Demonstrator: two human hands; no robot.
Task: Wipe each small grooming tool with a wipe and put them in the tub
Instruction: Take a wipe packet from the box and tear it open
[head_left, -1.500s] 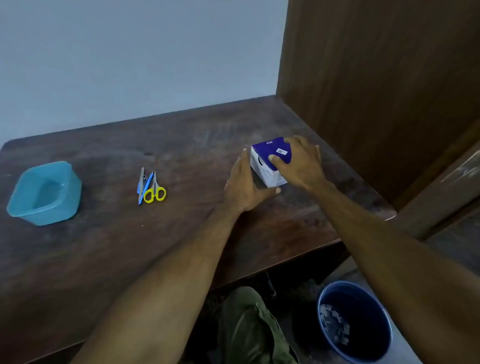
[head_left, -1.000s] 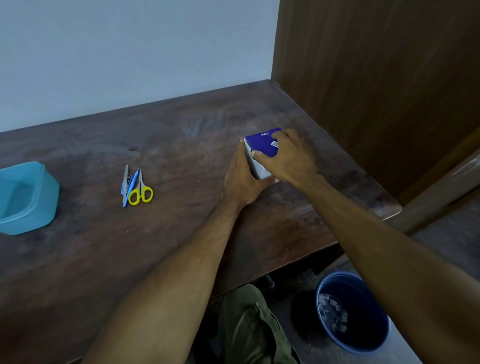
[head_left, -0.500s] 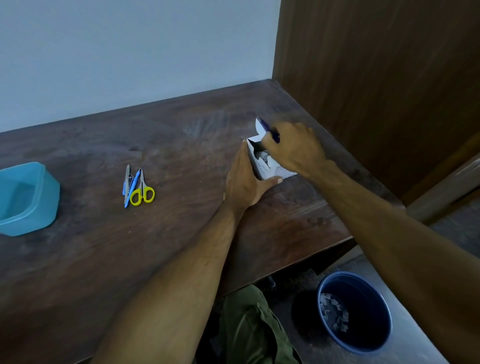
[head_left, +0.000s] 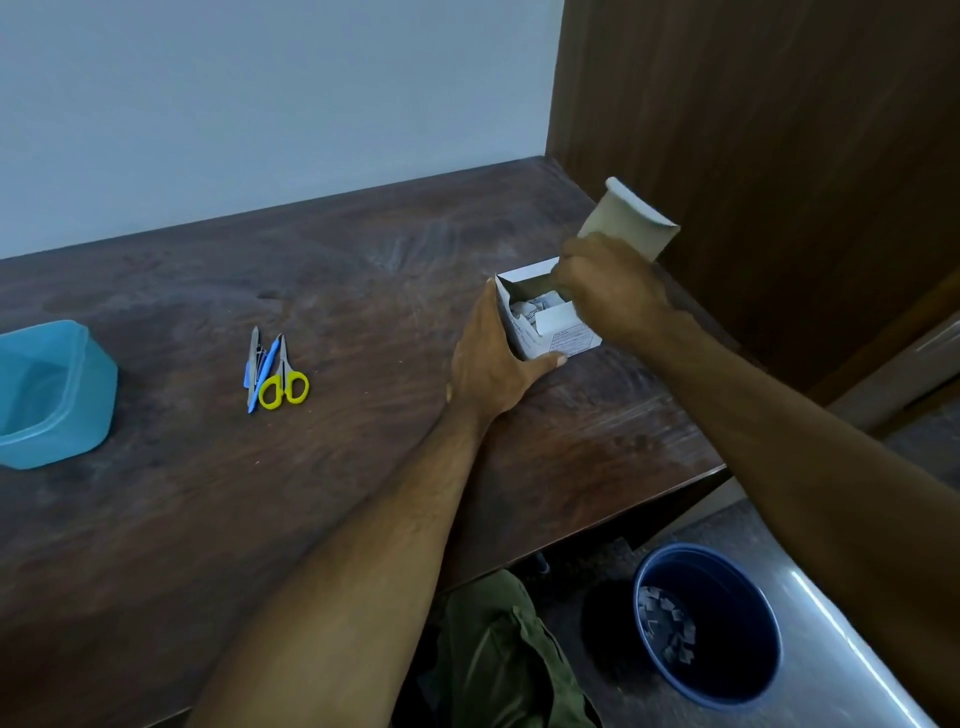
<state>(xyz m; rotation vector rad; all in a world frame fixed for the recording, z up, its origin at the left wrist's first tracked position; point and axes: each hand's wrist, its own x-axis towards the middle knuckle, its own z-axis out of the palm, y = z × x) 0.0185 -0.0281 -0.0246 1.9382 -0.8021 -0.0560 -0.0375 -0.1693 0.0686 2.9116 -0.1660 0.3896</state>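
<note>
Head view, left hand (head_left: 488, 364) bracing box (head_left: 545, 332) side, right hand (head_left: 608, 291) curled, grip unclear

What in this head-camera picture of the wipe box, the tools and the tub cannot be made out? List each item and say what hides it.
- Right hand fingertips: hidden inside the wipe box, so whether they pinch a wipe is unclear.
- Tub: left part cut off by the frame edge.
- Grooming tools: bunched and small; the count beside the scissors is uncertain.
- Box print: too small to read.

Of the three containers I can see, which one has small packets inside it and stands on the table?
The white box between the hands. The teal tub holds no packets; the blue bin stands on the floor.
</note>
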